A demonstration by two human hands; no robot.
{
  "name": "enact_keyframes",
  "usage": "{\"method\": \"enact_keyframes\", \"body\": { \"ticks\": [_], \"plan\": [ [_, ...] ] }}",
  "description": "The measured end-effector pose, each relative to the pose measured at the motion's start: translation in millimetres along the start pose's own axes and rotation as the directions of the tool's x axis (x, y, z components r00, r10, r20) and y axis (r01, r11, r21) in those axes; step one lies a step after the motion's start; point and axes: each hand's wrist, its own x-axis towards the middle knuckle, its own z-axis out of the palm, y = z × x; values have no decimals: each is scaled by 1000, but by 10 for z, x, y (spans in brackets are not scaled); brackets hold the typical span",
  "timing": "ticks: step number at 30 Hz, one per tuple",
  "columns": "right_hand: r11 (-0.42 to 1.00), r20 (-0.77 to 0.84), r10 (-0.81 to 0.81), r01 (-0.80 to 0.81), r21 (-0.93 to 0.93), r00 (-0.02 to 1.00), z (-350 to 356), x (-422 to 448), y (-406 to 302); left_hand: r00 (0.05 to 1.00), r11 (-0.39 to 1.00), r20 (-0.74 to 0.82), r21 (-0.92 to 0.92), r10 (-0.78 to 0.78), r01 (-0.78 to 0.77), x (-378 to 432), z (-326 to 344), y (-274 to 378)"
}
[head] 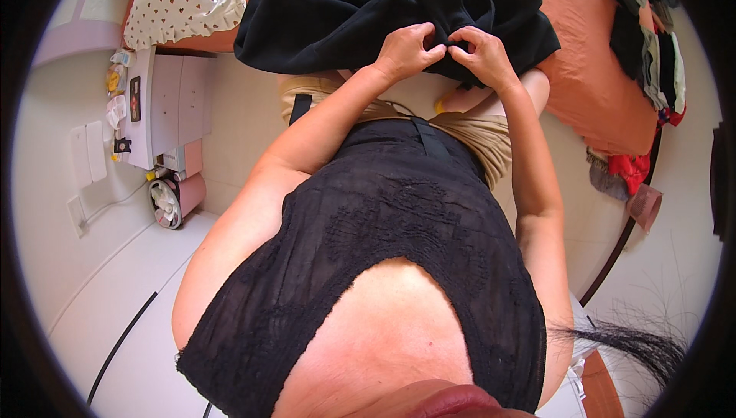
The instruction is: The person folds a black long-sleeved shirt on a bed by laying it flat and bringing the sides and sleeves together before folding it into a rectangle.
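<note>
A black cloth garment [356, 21] lies in loose folds over the bed's edge and hangs toward my knees. My left hand [409, 50] pinches its near edge between thumb and fingers. Just to the right, my right hand [482, 53] grips the same edge with bent fingers. The two thumbs point at each other with a small gap between them. What kind of garment it is cannot be told from the folds.
The bed has an orange sheet [581, 44]; a heart-print pillow [178, 1] lies at its left. Folded clothes [650, 55] hang over its right side. A lilac bedside cabinet [172, 96] and a pink waste bin [192, 192] stand at left. A pink basket [645, 207] is at right.
</note>
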Motion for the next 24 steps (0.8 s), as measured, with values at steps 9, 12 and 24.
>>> {"method": "enact_keyframes", "body": {
  "ticks": [9,12,24],
  "plan": [
    [995,82,53,-59,75,995,-17,-19,31,991,978,55,-161,-125,133,13,61,-141],
    [992,98,72,-81,97,993,-4,-24,63,987,961,99,-233,-126,147,19,42,-160],
    [958,88,74,-96,272,993,111,-1,190,986,922,146,-364,-85,133,24,-1,-161]
  ]
}}
